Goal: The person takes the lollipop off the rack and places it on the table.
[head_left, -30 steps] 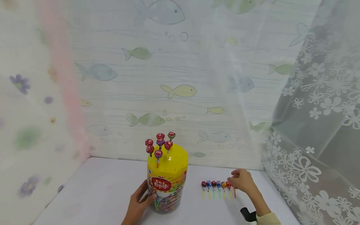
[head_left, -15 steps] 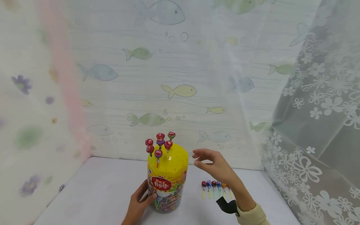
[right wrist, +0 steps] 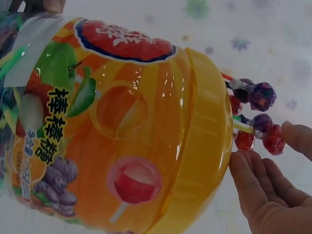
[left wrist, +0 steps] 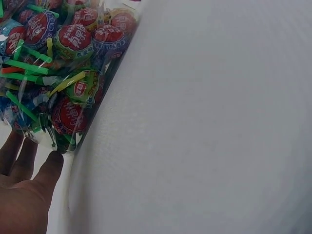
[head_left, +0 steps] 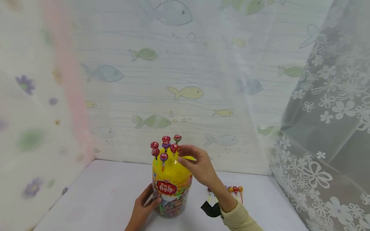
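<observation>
A large clear jar (head_left: pixel 173 205) of lollipops stands upright under a yellow lid (head_left: pixel 166 173). My left hand (head_left: pixel 144 207) holds its lower left side, thumb across the front; in the left wrist view the fingertips (left wrist: pixel 54 158) meet the jar's base. Several wrapped lollipops stand up by their sticks from holes in the lid. My right hand (head_left: pixel 199 165) is over the lid's right side, fingers spread around a red lollipop (right wrist: pixel 274 140). The thumb is very near that candy, and I see no firm pinch. Part of the lid lies hidden behind this hand.
Right of the jar, a row of lollipops lies on the white table (head_left: pixel 115 189); an orange lollipop (head_left: pixel 240 189) ends it, and my right forearm covers part of the row. A fish-print curtain (head_left: pixel 185 106) hangs behind, with lacy flowered fabric (head_left: pixel 306 173) at right.
My right hand has left the right end of the lollipop row, where an orange lollipop now shows, and has moved up and left to the lid. My left hand keeps its place.
</observation>
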`<state>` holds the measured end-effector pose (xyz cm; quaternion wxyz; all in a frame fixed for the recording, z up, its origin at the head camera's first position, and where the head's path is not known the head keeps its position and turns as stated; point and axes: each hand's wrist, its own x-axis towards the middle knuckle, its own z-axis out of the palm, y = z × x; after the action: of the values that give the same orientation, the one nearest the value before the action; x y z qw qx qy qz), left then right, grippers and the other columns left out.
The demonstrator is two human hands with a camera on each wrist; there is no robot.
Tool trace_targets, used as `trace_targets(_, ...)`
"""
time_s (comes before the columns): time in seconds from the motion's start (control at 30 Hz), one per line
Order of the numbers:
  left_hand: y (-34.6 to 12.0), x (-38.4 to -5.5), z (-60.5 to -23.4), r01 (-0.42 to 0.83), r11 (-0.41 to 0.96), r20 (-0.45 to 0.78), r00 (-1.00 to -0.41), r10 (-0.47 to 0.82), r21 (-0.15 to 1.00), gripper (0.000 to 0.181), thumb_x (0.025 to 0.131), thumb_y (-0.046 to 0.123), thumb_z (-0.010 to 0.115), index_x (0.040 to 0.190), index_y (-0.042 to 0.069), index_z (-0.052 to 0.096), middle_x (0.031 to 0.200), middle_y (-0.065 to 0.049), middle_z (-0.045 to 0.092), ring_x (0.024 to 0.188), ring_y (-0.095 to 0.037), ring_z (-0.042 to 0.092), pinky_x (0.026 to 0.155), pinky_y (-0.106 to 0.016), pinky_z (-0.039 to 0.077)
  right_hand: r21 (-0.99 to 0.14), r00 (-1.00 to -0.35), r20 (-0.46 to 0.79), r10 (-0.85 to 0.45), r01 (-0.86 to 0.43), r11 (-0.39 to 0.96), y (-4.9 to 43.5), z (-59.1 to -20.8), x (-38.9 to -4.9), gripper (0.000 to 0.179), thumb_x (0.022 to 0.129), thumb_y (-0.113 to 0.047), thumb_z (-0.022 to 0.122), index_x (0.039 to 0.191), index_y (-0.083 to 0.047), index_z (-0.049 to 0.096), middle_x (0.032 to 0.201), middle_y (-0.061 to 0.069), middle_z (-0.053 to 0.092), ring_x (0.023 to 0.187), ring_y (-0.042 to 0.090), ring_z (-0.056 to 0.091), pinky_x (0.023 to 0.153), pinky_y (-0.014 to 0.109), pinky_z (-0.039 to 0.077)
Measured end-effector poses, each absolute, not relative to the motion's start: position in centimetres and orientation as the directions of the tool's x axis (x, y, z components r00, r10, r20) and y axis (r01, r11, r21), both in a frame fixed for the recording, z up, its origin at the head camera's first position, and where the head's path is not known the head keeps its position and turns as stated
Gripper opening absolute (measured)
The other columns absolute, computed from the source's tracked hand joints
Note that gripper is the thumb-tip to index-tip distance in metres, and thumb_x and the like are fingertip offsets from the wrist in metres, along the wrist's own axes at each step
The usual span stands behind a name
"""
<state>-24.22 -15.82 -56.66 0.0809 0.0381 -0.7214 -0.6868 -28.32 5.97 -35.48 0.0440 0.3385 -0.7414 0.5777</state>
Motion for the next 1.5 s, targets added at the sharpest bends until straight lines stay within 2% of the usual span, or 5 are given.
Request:
trace_targets(0.17,-15.9,-24.2,-56.4,0.06,0.058,0.069,-0.984,-0.163,0.997,0.083,0.092,0.031,0.076,0.157,0.001,0.034,0.159,-0.024,0.038,0.146,-0.045,0.037,0.115,-0.058,0.043,-0.844,-0.789,0.449,-0.42,-0.529,0.091,5.0,-35.5,-28.3,0.034,0.096,-0.009,0.071,0.128,-0.002,0.065,0.121,0.015,0.069,0.113,0.03,0.067,0.096,0.03,0.061)
trace_targets(0.6,-15.4,-24.0,-56.1,0.074,0.056,0.082,-0.984,-0.159,0.996,0.081,0.093,0.029,0.074,0.156,0.0,0.034,0.159,-0.025,0.038,0.146,-0.047,0.036,0.115,-0.058,0.042,-0.844,-0.794,0.492,-0.357,-0.536,0.031,3.8,-35.7,-28.4,0.022,0.092,-0.003,0.073,0.113,0.0,0.069,0.111,0.016,0.073,0.099,0.028,0.071,0.089,0.029,0.064)
trace_targets(0.87,-15.4,-23.7,-56.0,0.074,0.07,0.085,-0.983,-0.165,0.995,0.079,0.092,0.028,0.075,0.156,0.002,0.036,0.157,-0.025,0.042,0.144,-0.046,0.04,0.113,-0.058,0.045,-0.835,-0.79,0.517,-0.328,-0.551,0.011,3.5,-35.8,-28.4,0.017,0.091,0.0,0.073,0.108,0.001,0.071,0.105,0.016,0.074,0.094,0.025,0.072,0.085,0.03,0.065)
trace_targets(1.2,-15.5,-23.6,-56.1,0.071,0.074,0.082,-0.984,-0.16,0.995,0.079,0.091,0.029,0.077,0.155,0.003,0.039,0.156,-0.024,0.043,0.142,-0.046,0.043,0.112,-0.059,0.047,-0.78,-0.75,0.613,-0.249,-0.624,-0.039,4.0,-35.5,-28.1,0.017,0.092,-0.003,0.073,0.109,0.0,0.072,0.106,0.017,0.074,0.09,0.022,0.073,0.08,0.032,0.066)
trace_targets(1.5,-15.6,-23.8,-56.2,0.057,0.082,0.069,-0.985,-0.156,0.995,0.079,0.092,0.031,0.075,0.156,0.004,0.036,0.157,-0.024,0.041,0.144,-0.046,0.041,0.113,-0.06,0.044,-0.76,-0.73,0.647,-0.22,-0.639,-0.114,6.0,-36.6,-28.0,0.02,0.092,0.001,0.071,0.111,0.005,0.069,0.106,0.028,0.07,0.088,0.013,0.072,0.078,0.032,0.066)
